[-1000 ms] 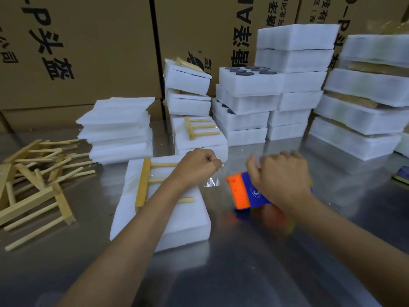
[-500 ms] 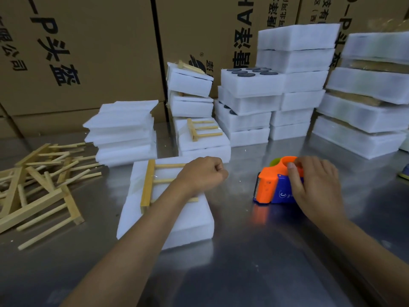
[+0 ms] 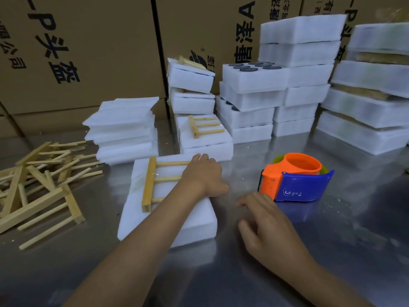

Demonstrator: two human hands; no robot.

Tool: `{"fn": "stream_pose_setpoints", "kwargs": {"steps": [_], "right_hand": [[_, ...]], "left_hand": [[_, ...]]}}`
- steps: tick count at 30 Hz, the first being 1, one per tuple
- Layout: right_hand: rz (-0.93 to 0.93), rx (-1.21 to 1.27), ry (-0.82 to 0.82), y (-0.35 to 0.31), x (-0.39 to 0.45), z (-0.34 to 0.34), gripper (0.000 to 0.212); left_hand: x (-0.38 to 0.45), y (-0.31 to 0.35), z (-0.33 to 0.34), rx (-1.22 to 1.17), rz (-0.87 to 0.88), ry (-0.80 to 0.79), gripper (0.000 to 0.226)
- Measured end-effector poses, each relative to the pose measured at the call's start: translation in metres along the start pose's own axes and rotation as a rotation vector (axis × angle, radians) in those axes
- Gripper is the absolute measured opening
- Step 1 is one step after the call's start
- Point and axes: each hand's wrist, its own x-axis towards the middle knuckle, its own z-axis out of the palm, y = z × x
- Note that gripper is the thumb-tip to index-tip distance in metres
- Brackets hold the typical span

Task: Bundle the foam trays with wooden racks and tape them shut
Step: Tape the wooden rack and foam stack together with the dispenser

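A white foam tray bundle (image 3: 188, 220) lies on the steel table in front of me with a wooden rack (image 3: 152, 182) on its top, clear tape running across it. My left hand (image 3: 204, 176) lies flat on the right part of the rack and foam, fingers spread and pressing down. My right hand (image 3: 263, 227) hovers over the table right of the bundle, fingers loosely spread, holding nothing. The orange and blue tape dispenser (image 3: 296, 180) stands on the table just beyond my right hand, untouched.
Loose wooden racks (image 3: 37, 180) are heaped at the left. Thin foam sheets (image 3: 124, 129) are stacked behind the bundle, next to another taped bundle with a rack (image 3: 203, 134). Taller foam tray stacks (image 3: 294, 76) and cardboard boxes (image 3: 93, 52) line the back.
My right hand set the tape dispenser down, let go and drew back toward me. My left hand opened from a fist and now lies flat on the rack.
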Motion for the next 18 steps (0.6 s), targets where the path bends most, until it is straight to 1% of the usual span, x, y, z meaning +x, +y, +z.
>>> {"fn": "stream_pose_setpoints", "kwargs": {"steps": [2,3,5,6,7,9,11,12,15,18], "right_hand": [[0.175,0.198,-0.005,-0.001,0.005,0.012,0.025],[0.260,0.279,0.003,-0.002,0.009,0.017,0.026],[0.389,0.396,0.025,-0.002,0.021,0.024,0.027],[0.427,0.423,0.038,-0.002,0.027,0.027,0.027],[0.451,0.434,0.046,-0.002,0.032,0.028,0.026],[0.485,0.442,0.047,-0.003,0.039,0.032,0.025],[0.488,0.416,0.043,-0.004,0.040,0.036,0.025],[0.467,0.386,0.047,-0.004,0.039,0.038,0.024],[0.389,0.321,0.049,-0.003,0.033,0.039,0.024],[0.369,0.309,0.051,-0.004,0.033,0.037,0.024]], "left_hand": [[0.000,0.000,-0.005,-0.047,-0.023,-0.052,0.033],[0.002,0.000,-0.010,-0.083,-0.053,-0.109,0.031],[0.006,-0.002,-0.021,-0.154,-0.104,-0.248,0.019],[0.009,-0.004,-0.026,-0.160,-0.112,-0.300,0.010],[0.011,-0.005,-0.028,-0.140,-0.106,-0.329,0.008],[0.013,-0.005,-0.030,-0.056,-0.092,-0.365,0.020],[0.015,-0.002,-0.027,0.036,-0.083,-0.367,0.023],[0.015,0.000,-0.026,0.091,-0.087,-0.367,0.026],[0.016,0.000,-0.022,0.298,-0.094,-0.355,0.046],[0.009,-0.004,-0.022,0.404,-0.121,-0.319,0.059]]}}
